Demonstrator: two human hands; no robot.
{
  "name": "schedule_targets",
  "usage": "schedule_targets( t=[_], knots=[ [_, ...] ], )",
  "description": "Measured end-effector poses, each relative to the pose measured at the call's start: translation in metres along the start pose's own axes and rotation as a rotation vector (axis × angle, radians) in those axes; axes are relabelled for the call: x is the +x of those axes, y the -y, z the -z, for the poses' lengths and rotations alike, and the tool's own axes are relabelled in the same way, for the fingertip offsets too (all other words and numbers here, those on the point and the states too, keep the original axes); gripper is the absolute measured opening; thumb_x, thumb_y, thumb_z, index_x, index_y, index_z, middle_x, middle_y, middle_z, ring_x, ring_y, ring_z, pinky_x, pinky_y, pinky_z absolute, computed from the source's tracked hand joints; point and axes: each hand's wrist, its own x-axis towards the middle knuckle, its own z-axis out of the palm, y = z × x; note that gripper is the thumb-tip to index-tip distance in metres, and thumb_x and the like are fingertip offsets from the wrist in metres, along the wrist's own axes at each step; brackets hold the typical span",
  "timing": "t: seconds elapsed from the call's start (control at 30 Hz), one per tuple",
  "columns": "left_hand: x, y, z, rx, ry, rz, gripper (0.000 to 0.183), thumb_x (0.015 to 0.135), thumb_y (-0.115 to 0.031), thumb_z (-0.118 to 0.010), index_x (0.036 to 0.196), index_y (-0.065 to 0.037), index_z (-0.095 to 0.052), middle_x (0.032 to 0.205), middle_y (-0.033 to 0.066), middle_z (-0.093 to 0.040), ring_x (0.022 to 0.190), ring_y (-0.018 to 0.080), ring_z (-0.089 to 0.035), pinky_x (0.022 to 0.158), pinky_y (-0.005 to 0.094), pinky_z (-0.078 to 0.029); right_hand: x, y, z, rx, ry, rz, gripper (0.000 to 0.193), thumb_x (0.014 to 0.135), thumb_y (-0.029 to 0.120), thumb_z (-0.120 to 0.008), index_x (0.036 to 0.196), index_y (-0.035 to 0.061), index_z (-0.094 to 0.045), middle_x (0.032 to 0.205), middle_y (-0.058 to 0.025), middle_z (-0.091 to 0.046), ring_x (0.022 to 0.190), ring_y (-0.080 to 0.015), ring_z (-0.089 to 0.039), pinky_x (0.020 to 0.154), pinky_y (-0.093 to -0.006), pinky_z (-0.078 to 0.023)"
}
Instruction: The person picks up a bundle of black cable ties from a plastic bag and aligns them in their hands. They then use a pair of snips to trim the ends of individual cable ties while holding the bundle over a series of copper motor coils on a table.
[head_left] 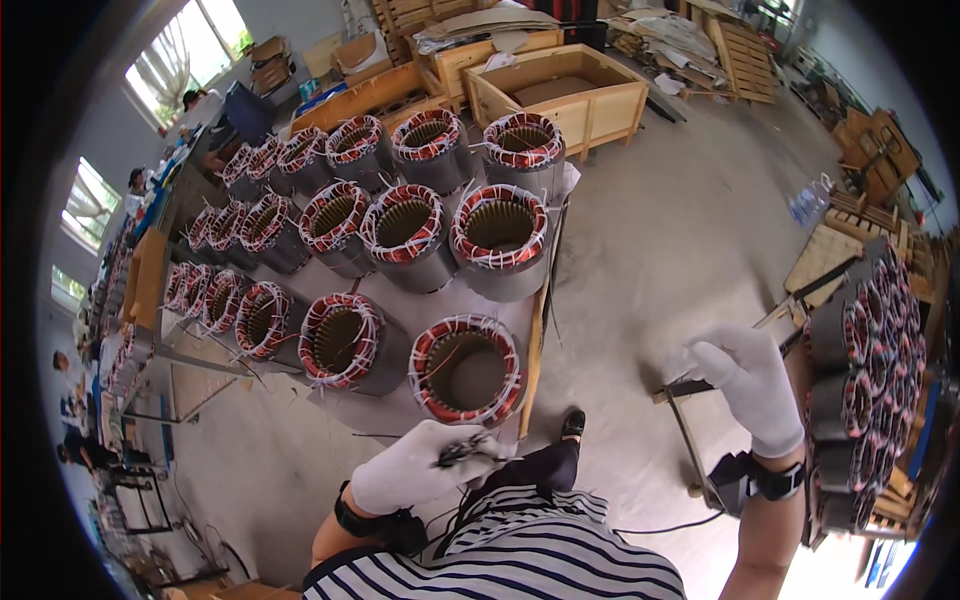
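My left hand (415,467), in a white glove, is closed around a small dark metal hand tool (462,450) whose exact kind I cannot make out. Just beyond it stands the nearest motor stator (425,372), a grey cylinder with red windings laced in white cord at its rim. My right hand (748,385), also white-gloved, is raised to the right, apart from the stators on the table. Its fingers curl together with a pale blur at their tips; what they hold, if anything, does not show. Both wrists carry black straps with small devices.
Rows of similar stators (410,225) cover the table (540,350). More stators (850,400) are stacked at the right beside a metal-framed cart (690,440). Wooden crates (600,110) stand at the back; a pack of bottles (810,203) sits on the floor. People are at the far left.
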Motion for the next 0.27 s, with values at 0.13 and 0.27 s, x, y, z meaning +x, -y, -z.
schedule_targets(
  t=[0.13, 0.27],
  knots=[
    [0.027, 0.007, 0.009, -0.018, -0.18, 0.141, 0.012, 0.087, 0.0, -0.054, 0.096, 0.003, -0.062, 0.077, 0.0022, -0.061, 0.069, 0.0077, -0.057, 0.066, 0.0225, -0.046, 0.084, -0.007, 0.024, -0.048, 0.184, 0.0, 0.019, 0.088, 0.013, -0.059, 0.092, -0.0052, -0.062, 0.07, -0.0015, -0.059, 0.064, -0.0081, -0.054, 0.061, -0.023, -0.045],
    [0.032, -0.004, 0.0, 0.008, -0.281, 0.176, 0.013, 0.087, -0.004, -0.057, 0.098, -0.005, -0.064, 0.079, 0.0033, -0.063, 0.064, 0.0085, -0.059, 0.061, 0.0158, -0.047, 0.158, -0.014, 0.058, -0.132, 0.294, 0.126, 0.018, 0.088, 0.015, -0.06, 0.094, -0.0017, -0.064, 0.071, -0.0027, -0.06, 0.068, -0.0069, -0.053, 0.064, -0.023, -0.045]
  ],
)
